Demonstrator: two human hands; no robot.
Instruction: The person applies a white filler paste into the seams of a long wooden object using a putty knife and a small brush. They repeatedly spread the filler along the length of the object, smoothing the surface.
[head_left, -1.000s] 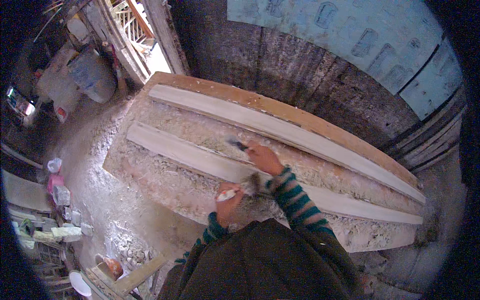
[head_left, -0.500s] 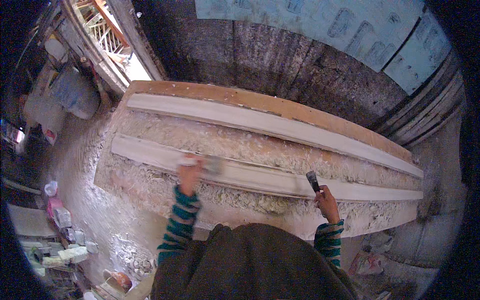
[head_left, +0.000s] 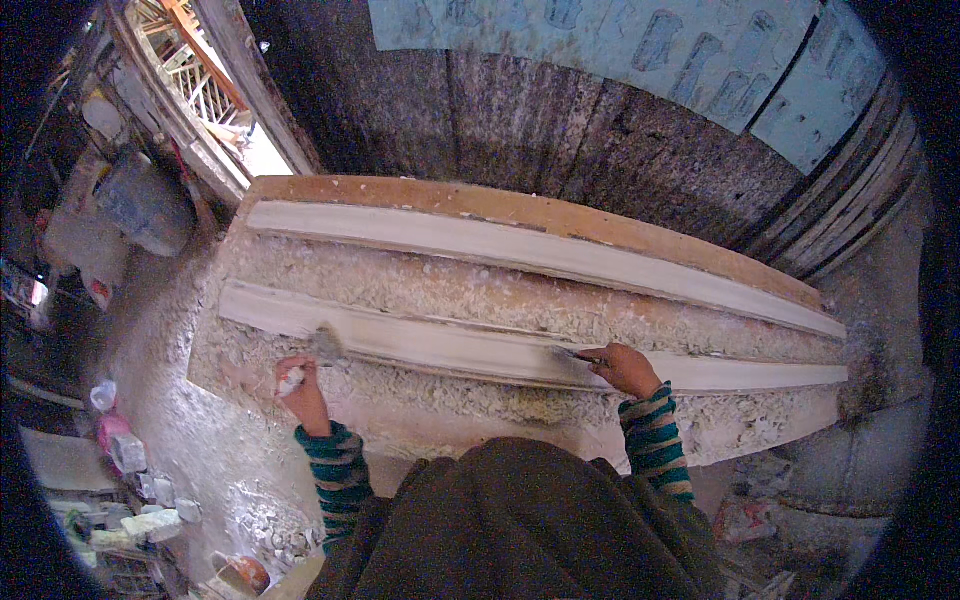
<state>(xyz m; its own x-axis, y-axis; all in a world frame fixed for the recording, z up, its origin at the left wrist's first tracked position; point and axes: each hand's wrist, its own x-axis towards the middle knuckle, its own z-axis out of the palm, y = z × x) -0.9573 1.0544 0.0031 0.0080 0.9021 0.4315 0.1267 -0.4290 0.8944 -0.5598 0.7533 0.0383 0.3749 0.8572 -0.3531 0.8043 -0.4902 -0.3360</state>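
Note:
Two long white plaster moulding strips lie across a big board [head_left: 420,190]: a far strip [head_left: 500,245] and a near strip [head_left: 440,345]. In my right hand [head_left: 630,370] is a small, dark-handled scraper [head_left: 568,353], its tip at the top of the near strip. My left hand [head_left: 303,395] is closed on a flat tool [head_left: 327,345] with a pale handle and a greyish head. That tool is over the near strip's lower edge, towards its left end; motion blur hides its exact kind.
Rough plaster crumbs [head_left: 520,405] line both strips. At the left are a bucket [head_left: 148,205] and an open doorway [head_left: 210,90]. White blocks [head_left: 150,522] and an orange-brown container [head_left: 243,574] lie at lower left. A stained wall with blue panels [head_left: 600,50] stands behind.
My left hand has moved left and nearer to me, off the near strip. My right hand has shifted slightly left and away, laying the scraper down low against the strip.

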